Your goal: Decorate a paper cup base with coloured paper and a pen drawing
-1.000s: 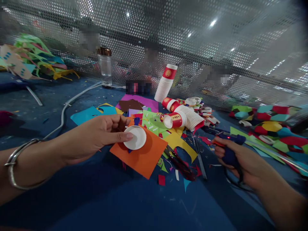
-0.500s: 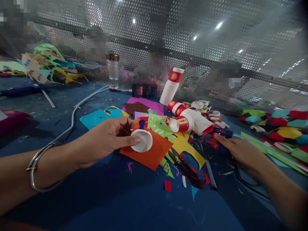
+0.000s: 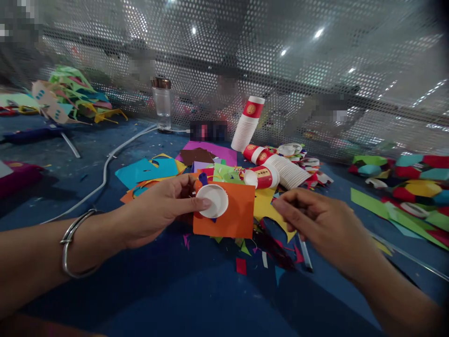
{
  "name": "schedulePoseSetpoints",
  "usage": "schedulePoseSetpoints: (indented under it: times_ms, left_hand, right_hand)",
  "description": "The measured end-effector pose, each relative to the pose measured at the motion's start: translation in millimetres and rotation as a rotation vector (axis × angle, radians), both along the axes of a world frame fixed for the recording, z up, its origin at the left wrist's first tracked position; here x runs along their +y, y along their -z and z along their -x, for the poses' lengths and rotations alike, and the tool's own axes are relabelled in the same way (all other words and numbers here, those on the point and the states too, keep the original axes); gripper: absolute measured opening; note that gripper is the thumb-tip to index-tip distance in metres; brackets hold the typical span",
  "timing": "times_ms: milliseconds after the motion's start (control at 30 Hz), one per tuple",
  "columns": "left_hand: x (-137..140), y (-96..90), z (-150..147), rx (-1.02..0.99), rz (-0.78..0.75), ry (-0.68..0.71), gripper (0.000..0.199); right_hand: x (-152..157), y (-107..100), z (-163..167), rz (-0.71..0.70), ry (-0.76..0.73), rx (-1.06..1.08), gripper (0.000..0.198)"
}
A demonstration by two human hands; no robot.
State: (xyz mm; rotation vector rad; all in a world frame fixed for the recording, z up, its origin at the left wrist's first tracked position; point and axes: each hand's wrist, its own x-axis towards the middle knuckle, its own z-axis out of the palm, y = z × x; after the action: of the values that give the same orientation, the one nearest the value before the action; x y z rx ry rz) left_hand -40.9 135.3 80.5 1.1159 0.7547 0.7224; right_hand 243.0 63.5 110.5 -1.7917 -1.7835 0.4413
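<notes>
The left hand [image 3: 173, 199] pinches a white round piece [image 3: 215, 199] mid-frame, with an orange sheet [image 3: 241, 210] right behind it. The right hand [image 3: 317, 222], right of centre, has its fingers curled close; from here I cannot tell whether they hold anything. Beyond, toppled paper cups [image 3: 265, 176] lie on the blue desk [image 3: 168, 295], a bottle [image 3: 162, 104] upper left.

You face a blue table [image 3: 196, 295], its top flecked with pale specks and darker in shadow toward you. Beyond it, a grey metal screen [image 3: 210, 32] full of small holes spans your view, a dark bar [image 3: 189, 60] slanting across. Bright white lights [image 3: 319, 32] shine overhead, and blurred colours show through the holes.
</notes>
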Motion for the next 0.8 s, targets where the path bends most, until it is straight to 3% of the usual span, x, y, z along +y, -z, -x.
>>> schedulePoseSetpoints:
  times_ms: [133, 267, 600, 800]
  left_hand:
    - [-2, 0.2, -2, -0.019, 0.008, 0.038, 0.035]
    - [-2, 0.3, -1, -0.055, 0.04, 0.067, 0.03]
    - [-1, -3.9, -2, 0.015, 0.177, 0.071, 0.04]
    - [-3, -4.3, -2, 0.0, 0.202, 0.121, 0.035]
  right_hand:
    - [5, 6, 29, 0.2, -0.145, 0.231, 0.039]
    - [6, 17, 36, 0.355, -0.068, 0.429, 0.036]
    - [4, 28, 27, 0.447, 0.005, 0.563, 0.037]
    - [2, 31, 23, 0.458, 0.014, 0.574, 0.038]
